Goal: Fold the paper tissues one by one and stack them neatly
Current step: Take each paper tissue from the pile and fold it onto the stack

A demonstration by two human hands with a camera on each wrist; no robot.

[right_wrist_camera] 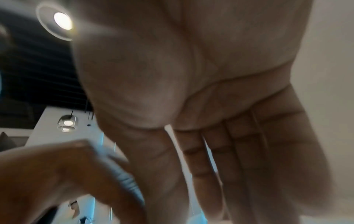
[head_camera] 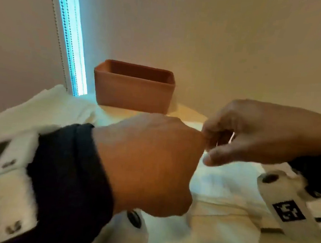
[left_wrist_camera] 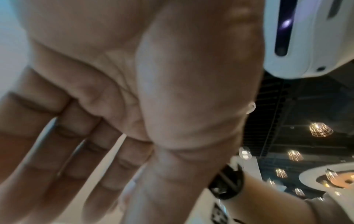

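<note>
Before the terracotta box [head_camera: 133, 87], white crumpled tissues [head_camera: 225, 188] lie under both hands; left hand [head_camera: 147, 163] and right hand [head_camera: 248, 133]: grip unclear.

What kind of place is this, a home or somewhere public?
Probably a café or lounge, though that is a guess: wire-cage hanging lamps under a dark ceiling, and a glass pendant lamp.

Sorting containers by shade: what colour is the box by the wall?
Terracotta box, clearest in head view.
</note>
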